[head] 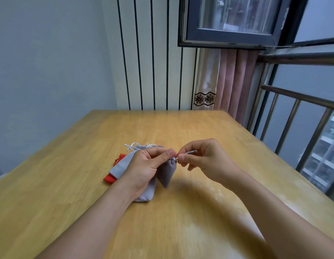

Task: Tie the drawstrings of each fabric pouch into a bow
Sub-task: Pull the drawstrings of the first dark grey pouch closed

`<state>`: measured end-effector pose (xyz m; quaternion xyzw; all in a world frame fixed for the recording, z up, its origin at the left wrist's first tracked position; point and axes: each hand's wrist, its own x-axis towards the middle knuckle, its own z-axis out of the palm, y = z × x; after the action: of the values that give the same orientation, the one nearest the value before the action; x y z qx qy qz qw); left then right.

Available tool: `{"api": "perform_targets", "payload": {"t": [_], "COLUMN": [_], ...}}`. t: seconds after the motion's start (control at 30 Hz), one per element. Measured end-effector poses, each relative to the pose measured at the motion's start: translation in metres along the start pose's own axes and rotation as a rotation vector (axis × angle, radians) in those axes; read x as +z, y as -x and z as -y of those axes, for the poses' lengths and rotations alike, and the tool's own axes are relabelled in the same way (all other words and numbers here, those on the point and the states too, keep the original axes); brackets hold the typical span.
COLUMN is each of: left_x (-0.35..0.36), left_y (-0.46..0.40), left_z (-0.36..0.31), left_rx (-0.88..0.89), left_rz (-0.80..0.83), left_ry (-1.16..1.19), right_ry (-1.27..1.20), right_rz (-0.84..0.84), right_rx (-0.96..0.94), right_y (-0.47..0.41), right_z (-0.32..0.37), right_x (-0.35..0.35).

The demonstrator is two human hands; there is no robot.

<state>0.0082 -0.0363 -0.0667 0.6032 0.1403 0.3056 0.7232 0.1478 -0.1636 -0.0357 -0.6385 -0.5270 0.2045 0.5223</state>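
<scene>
Here, on the wooden worktop (181, 212), the leftmost thing is a red pouch (109, 178), mostly hidden under a pale grey pouch (122, 164) that lies slanted across it, with the red one's cord end poking out at about ten o'clock. White drawstrings (133, 146) of the grey heap curl at its twelve o'clock end. Another grey pouch (147, 193) lies flat beneath the left wrist, its bottom corner showing at six o'clock from the left hand (145, 169). That hand's grip is closed: thumb and forefinger pinch the gathered neck of a darker grey pouch (167, 172), which hangs lifted off the worktop, tilted, its body pointing toward six o'clock. Just at three o'clock from that neck, the right hand (203, 159) pinches a white cord (190, 151) of the same pouch between thumb and forefinger, the cord's end sticking out toward two o'clock; the other fingers are curled.
</scene>
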Motion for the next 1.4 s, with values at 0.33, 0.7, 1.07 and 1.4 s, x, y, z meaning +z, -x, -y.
{"api": "perform_targets", "payload": {"t": [0.33, 0.7, 1.07, 1.4], "left_x": [0.002, -0.002, -0.003, -0.002], "left_y": [0.001, 0.003, 0.003, 0.005], "left_z": [-0.002, -0.008, -0.008, -0.015], "left_rx": [0.123, 0.103, -0.141, -0.134], "left_rz": [0.065, 0.174, 0.099, -0.018], "left_ry": [-0.279, -0.378, 0.04, 0.058], "right_ry": [0.089, 0.12, 0.183, 0.122], "right_rz": [-0.046, 0.075, 0.135, -0.025], "right_rx": [-0.096, -0.093, -0.105, -0.045], "right_y": [0.0, 0.001, 0.004, 0.004], "right_z": [0.003, 0.004, 0.008, 0.011], "right_x": [-0.002, -0.007, -0.004, -0.012]}}
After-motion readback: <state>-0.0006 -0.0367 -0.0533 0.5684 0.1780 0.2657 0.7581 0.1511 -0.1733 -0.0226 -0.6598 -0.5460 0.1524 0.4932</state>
